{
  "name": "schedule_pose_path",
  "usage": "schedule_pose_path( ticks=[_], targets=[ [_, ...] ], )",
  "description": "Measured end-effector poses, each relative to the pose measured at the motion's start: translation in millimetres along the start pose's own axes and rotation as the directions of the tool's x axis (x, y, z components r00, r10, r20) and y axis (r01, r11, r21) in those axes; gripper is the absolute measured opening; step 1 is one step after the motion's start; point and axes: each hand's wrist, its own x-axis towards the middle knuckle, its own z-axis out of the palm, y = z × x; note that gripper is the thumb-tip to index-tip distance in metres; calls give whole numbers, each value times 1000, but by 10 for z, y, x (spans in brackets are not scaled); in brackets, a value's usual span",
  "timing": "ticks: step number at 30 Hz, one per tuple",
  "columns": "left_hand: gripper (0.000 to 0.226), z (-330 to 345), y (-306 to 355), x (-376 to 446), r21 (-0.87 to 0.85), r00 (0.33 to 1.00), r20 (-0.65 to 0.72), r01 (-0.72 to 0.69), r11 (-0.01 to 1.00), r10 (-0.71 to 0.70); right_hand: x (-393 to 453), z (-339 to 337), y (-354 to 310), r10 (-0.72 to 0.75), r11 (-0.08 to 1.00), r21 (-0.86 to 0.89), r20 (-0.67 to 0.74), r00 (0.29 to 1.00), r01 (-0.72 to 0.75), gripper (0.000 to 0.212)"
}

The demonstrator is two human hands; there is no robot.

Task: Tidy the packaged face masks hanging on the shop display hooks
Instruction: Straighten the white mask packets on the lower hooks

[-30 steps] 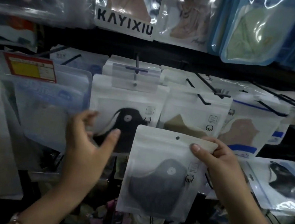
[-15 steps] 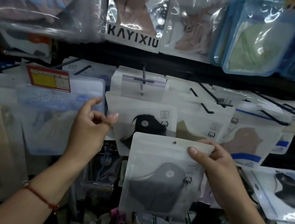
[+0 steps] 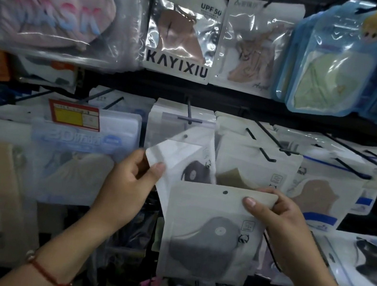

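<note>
Since a moment ago the left hand has pinched and tilted the hanging black-mask pack, risking tearing its hole, while the right hand fingers grip the loose grey-mask pack.

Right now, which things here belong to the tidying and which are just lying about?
In play: grey-mask pack in right hand; black-mask pack tilted in left hand; centre hook.
Idle: KAYIXIU pack; price tag; blue-edged pack.
</note>
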Motion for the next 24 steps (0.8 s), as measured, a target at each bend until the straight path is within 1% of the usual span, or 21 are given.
schedule_pose_path(
  ticks=[2,3,5,7,9,10,12,15,17,19,20,21,22,23,24],
  targets=[
    [5,-31,76,-79,73,995,43,-94,993,91,-9,18,-74,-37,999,-38,2,999,37,36],
    [8,-54,111,-120,119,987,83,-147,982,138,-17,26,-114,-58,997,-47,6,998,58,29],
    [23,-84,171,-208,186,963,185,-231,955,197,-40,35,-193,-92,995,-46,12,996,92,20],
    [30,-75,199,-278,214,941,250,-283,935,227,-64,30,-253,-139,987,-73,15,990,140,17],
    [24,-35,198,-324,198,932,249,-317,928,265,-83,7,-297,-195,971,-143,4,981,194,21],
    [20,-9,193,-337,170,934,239,-310,935,266,-93,-10,-322,-217,960,-180,-4,976,212,22],
    [18,45,177,-365,73,947,224,-251,965,229,-108,-51,-377,-239,940,-251,2,971,232,22],
    [19,138,110,-415,-111,967,199,-137,984,157,-131,-135,-401,-191,941,-273,60,980,200,22],
    [11,220,85,-444,-227,972,209,-55,972,104,-143,-165,-390,-153,951,-262,76,985,167,20],
    [14,301,84,-443,-327,969,243,32,944,51,-152,-173,-360,-153,943,-289,65,986,166,20],
    [15,332,83,-423,-351,965,260,63,934,33,-157,-177,-343,-165,933,-313,62,984,176,19],
    [15,353,78,-393,-344,962,272,80,936,18,-159,-187,-326,-179,920,-344,61,982,188,17],
    [14,364,77,-350,-299,960,278,76,951,11,-160,-201,-316,-188,904,-379,63,980,198,15],
    [15,365,75,-292,-211,959,283,47,976,15,-159,-218,-309,-193,888,-412,69,979,204,13],
    [17,353,82,-222,-73,954,299,-14,997,35,-155,-237,-301,-195,870,-446,80,978,210,11]
  ],
)
